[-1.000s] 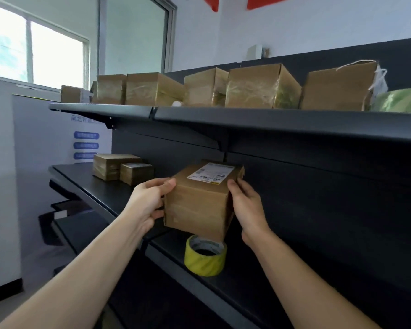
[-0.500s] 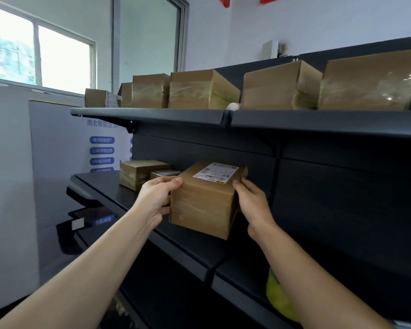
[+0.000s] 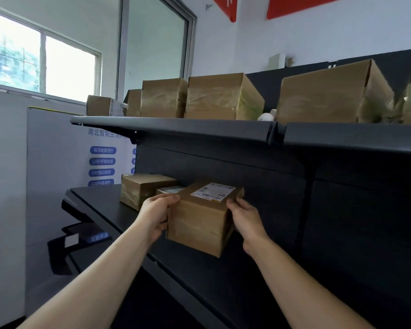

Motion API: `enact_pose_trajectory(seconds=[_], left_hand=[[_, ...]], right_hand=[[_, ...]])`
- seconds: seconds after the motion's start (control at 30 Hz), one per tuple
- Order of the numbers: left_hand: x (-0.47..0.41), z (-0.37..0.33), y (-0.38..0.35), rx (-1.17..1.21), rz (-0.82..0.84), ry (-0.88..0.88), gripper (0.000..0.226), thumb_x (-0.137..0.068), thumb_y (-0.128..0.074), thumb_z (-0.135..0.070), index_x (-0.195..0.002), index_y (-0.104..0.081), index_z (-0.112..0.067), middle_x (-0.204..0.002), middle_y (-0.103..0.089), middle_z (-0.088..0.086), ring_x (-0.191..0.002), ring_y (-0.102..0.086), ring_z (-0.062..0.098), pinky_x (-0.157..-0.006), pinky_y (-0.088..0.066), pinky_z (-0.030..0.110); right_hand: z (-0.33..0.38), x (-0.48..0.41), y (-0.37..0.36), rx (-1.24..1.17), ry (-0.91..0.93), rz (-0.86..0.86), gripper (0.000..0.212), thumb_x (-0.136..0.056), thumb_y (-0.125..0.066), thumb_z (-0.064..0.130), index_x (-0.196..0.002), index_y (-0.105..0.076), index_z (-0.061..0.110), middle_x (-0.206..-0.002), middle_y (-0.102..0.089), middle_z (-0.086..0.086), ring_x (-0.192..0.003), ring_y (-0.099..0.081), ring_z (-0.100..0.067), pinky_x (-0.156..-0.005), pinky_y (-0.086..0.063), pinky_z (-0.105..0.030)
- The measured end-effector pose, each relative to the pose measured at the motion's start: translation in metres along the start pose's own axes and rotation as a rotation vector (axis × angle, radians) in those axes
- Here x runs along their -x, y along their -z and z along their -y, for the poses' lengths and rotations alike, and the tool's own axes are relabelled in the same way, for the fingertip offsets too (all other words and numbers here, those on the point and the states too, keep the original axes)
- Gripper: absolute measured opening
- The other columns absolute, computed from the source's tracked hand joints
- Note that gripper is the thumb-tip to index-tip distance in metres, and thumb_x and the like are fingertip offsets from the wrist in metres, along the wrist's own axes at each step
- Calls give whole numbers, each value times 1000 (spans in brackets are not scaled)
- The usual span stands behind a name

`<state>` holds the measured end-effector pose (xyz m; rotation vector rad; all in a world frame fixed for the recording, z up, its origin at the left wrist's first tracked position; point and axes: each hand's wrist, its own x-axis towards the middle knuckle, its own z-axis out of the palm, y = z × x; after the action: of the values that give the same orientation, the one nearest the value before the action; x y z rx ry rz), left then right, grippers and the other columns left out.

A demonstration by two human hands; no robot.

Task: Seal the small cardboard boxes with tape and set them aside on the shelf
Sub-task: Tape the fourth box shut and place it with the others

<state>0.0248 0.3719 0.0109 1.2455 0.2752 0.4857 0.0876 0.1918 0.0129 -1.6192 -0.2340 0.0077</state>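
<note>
Centre frame, the brown rectangular cardboard box carries a white printed paper label with a yellow mark at its lower edge; the flat metal shelf beneath is plain black.

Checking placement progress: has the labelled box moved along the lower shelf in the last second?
Yes. The labelled box has moved left along the lower shelf, toward the small taped boxes standing there; the gap seen a second ago is closed in this view.

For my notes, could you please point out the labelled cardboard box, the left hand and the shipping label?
labelled cardboard box (image 3: 197,227), head view, front face.
left hand (image 3: 155,213), head view, back of hand.
shipping label (image 3: 212,191), head view, its middle.
</note>
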Motion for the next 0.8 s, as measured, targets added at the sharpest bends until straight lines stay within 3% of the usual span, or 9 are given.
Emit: enact_pose_trajectory(seconds=[0.5, 0.67, 0.8], left_hand=[[-112, 26, 40, -38, 11, 108, 41, -82, -69, -19, -121, -57, -14, -113, -64, 10, -103, -61, 33, -91, -49, 53], [-146, 31, 46, -61, 57, 146, 16, -88, -62, -14, -104, -64, -15, -106, -66, 11, -100, -62, 32, -90, -50, 49], [-169, 35, 50, -73, 86, 158, 19, -89, -61, -15, -108, -65, -14, -106, -67, 11, -96, -64, 29, -82, -54, 42]], right_hand=[[-35, -77, -70, 49, -150, -47, 51, -93, -55, 40, -141, -44, 26, -139, -50, 0, -123, -51, -21, -106, -42, -41], [-45, -96, -88, 48, -173, -106, 56, -92, -57, 43, -143, -42, 26, -143, -47, 0, -127, -48, -21, -108, -40, -41], [-48, -109, -98, 57, -177, -144, 56, -94, -56, 37, -146, -38, 25, -145, -45, 0, -130, -45, -21, -107, -38, -36]])
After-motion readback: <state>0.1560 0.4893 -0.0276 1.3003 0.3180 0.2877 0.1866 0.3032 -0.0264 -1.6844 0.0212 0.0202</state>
